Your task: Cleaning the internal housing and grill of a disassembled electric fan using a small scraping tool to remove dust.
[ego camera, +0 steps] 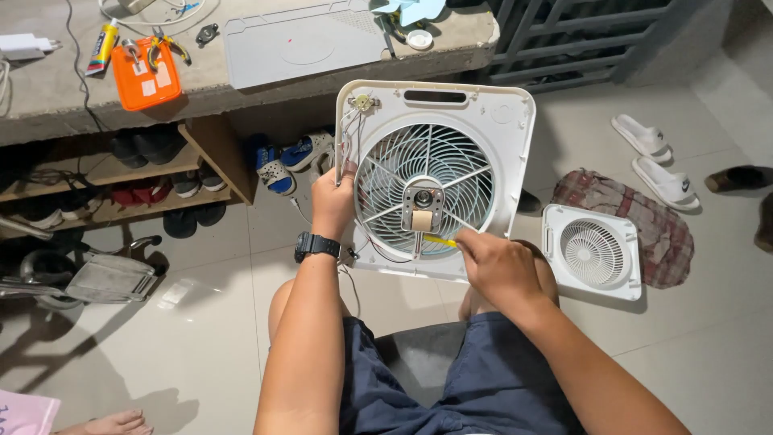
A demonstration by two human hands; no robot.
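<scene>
At the frame's centre, the right hand (498,266) closes its grip on a yellow-handled screwdriver (439,239) aimed at the motor bracket (422,209). Just above, the left hand (332,201) clasps the upright white fan housing (439,173) by its left edge. The tip could slip into the loose wires (348,133). Farther up, pliers (165,50) lie on the desk (266,76).

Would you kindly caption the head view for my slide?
Left hand steadies a white box-fan housing; right hand holds a yellow-handled tool at its motor.
</scene>
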